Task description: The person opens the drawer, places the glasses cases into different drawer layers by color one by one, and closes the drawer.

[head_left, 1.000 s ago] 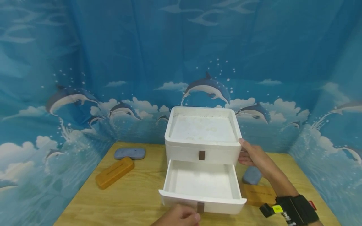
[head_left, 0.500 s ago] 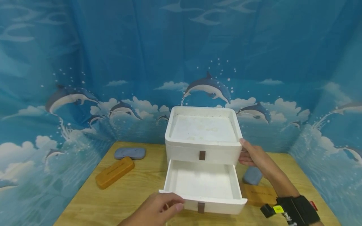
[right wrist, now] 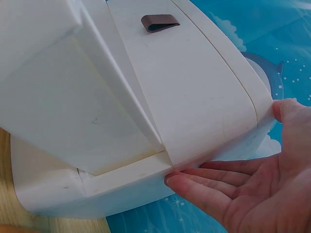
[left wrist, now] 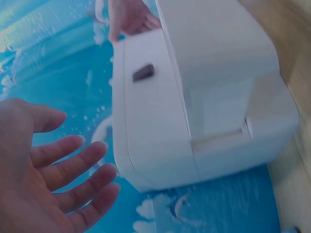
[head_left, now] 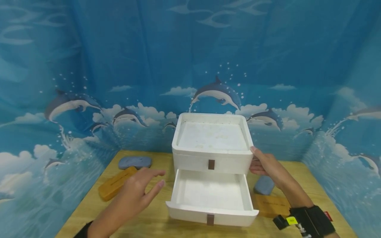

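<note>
A white two-drawer unit stands mid-table. Its lower drawer is pulled out and empty, with a brown tab on its front; the upper drawer is closed. My left hand hovers open, fingers spread, left of the drawer and touching nothing; the left wrist view shows its palm beside the unit. My right hand rests against the unit's right side, thumb at the upper corner. In the right wrist view, its straight fingers press the unit's wall.
On the wooden table, an orange block and a grey-blue pad lie left of the unit. Another grey-blue pad and an orange block lie to its right. Blue dolphin curtains enclose three sides.
My left hand let go of the lower drawer's front tab and moved up and left, opening out. The drawer stays pulled out. The right hand has not moved.
</note>
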Available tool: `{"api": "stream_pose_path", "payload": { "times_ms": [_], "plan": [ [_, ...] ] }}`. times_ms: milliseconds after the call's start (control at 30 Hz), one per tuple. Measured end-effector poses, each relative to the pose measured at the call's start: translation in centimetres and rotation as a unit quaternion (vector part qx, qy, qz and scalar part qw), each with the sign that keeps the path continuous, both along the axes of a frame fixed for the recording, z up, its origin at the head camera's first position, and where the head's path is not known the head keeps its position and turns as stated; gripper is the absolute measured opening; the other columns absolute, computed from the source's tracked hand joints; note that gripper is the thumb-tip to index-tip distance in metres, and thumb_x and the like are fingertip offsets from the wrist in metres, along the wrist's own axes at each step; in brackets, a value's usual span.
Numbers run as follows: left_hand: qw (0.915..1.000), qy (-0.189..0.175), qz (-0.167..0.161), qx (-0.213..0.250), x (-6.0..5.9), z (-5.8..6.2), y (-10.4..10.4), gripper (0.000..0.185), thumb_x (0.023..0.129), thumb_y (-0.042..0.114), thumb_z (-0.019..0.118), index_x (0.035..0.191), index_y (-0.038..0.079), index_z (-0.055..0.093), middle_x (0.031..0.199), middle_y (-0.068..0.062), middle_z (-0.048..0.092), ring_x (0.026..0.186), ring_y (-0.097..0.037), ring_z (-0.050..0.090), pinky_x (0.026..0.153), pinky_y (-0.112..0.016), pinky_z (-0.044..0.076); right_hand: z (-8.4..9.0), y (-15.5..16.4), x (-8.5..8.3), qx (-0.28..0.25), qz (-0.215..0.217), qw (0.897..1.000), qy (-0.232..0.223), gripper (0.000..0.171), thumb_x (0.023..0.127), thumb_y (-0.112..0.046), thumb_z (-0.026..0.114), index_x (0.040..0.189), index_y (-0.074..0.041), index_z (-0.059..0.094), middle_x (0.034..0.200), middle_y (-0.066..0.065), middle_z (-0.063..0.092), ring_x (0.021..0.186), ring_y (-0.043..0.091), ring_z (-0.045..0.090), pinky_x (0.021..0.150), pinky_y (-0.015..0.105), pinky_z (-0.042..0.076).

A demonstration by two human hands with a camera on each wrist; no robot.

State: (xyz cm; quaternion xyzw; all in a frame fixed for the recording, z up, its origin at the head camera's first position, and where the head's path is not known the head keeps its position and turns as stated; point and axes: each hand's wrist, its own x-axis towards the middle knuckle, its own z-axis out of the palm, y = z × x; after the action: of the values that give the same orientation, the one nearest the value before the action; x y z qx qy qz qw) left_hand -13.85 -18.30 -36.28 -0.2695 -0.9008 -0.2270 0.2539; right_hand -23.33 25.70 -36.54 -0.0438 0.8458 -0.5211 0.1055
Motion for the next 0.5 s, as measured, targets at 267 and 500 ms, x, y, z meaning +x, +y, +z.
{"api": "stream_pose_path", "payload": {
  "times_ms": [267,500],
  "plan": [
    [0.996,-0.051,0.052,-0.052,-3.6,0.5,-2.3,0.054,0.097,0.033,0.074,0.142,0.006,0.06,0.137,-0.016,0.067,0.124,-0.037,0.066,0.095,-0.056,0.057,0.2,-0.1,-0.1,0.004,-0.003,1.0,-0.004,0.091,0.106,-0.067,0.034,0.155,0.009,0.036,0.144,0.033,0.057,0.124,0.037,0.069,0.094,0.042,0.061],
    [0.9801,-0.125,0.124,-0.091,-6.6,-0.7,-4.9,0.083,0.095,0.051,0.072,0.154,0.0,0.044,0.152,-0.027,0.052,0.135,-0.049,0.054,0.105,-0.067,0.047,0.2,-0.1,-0.2,0.004,-0.007,1.0,-0.01,0.091,0.106,-0.067,0.035,0.155,0.01,0.037,0.144,0.034,0.057,0.122,0.036,0.07,0.094,0.042,0.061]
  ]
}}
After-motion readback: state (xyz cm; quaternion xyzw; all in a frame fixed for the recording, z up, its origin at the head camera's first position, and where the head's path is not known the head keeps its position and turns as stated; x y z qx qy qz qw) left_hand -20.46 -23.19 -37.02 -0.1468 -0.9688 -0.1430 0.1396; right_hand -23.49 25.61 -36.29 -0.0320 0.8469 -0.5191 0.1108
